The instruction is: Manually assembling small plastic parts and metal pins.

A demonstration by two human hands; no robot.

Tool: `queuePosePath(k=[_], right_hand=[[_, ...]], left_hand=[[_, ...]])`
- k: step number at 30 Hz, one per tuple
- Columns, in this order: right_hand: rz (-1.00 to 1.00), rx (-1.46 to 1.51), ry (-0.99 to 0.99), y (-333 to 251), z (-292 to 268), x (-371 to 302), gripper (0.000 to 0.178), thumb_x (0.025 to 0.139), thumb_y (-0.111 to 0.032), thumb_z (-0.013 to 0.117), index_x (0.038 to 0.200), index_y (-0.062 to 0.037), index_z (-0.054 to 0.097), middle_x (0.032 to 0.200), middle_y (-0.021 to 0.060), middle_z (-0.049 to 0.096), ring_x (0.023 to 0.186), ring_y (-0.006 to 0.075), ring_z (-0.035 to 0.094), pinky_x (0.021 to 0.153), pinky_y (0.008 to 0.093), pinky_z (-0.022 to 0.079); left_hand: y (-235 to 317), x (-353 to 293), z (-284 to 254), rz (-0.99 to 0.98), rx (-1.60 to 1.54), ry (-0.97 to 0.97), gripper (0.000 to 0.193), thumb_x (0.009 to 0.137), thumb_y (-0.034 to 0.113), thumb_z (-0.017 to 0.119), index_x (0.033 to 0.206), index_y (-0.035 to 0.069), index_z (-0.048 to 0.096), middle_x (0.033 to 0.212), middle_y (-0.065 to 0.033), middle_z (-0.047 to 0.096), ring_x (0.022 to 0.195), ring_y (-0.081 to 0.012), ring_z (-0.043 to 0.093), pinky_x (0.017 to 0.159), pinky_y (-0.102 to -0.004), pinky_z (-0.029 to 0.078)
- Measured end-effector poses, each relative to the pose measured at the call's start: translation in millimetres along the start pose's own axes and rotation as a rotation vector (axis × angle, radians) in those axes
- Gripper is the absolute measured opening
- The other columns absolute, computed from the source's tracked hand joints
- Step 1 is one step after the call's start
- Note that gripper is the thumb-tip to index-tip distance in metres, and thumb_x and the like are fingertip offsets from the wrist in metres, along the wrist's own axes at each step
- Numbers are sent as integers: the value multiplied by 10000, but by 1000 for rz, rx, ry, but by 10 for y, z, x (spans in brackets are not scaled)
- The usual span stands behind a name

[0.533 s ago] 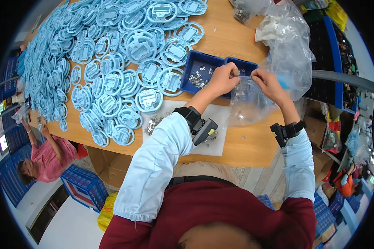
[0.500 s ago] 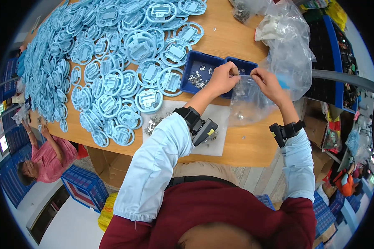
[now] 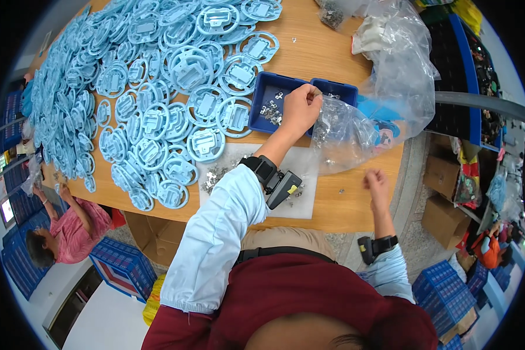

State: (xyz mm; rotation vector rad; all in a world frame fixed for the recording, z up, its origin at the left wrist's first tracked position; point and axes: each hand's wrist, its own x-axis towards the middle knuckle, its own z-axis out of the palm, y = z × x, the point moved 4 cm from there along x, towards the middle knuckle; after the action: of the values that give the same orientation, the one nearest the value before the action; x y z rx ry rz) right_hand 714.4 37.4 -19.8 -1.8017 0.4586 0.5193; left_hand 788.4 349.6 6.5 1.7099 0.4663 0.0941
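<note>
Far left of the frame there's a person in a pink shirt (image 3: 79, 233), then a massive pile of light blue ring-shaped parts (image 3: 154, 121) filling the upper left. Lower centre is a white sheet (image 3: 304, 204) with small metal bits scattered on it. Just above sit 2 blue trays (image 3: 261, 87) side by side, more bits inside. The left hand (image 3: 301, 109) is over them, pinching the top edge of a clear plastic bag (image 3: 341, 140) that sags down right of centre. Right hand (image 3: 377, 185) is right of centre, lower down near the table edge, apart from the bag, fingers loosely curled; can't tell if anything's in it.
</note>
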Motion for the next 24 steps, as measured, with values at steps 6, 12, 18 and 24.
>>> queuePosePath(k=[6,12,18,24], right_hand=[[140,192,-20,322,335,51,224,839,-190,617,995,-52,532,769,9,544,615,72,522,512,183,408],[4,249,20,171,360,58,360,824,-173,631,1121,-33,484,771,8,558,627,64,510,508,204,402],[-18,156,-127,181,313,206,214,828,-176,628,974,-28,575,780,12,577,638,61,513,533,197,406],[60,67,-160,294,319,162,246,834,-230,624,947,-14,594,728,48,603,532,87,542,453,201,425]], left_hand=[[-44,78,-2,-8,75,-3,139,764,120,625,836,2,636,730,-70,652,661,-128,615,640,-253,483],[-149,131,-56,-3,141,21,120,758,103,615,813,-2,634,707,-101,645,648,-180,619,627,-282,487],[-228,149,-11,-8,166,9,120,769,91,609,812,-20,626,690,-103,638,605,-178,611,584,-284,493],[-296,178,-39,-11,140,46,113,775,85,611,806,-23,624,688,-105,638,608,-177,615,583,-285,497]])
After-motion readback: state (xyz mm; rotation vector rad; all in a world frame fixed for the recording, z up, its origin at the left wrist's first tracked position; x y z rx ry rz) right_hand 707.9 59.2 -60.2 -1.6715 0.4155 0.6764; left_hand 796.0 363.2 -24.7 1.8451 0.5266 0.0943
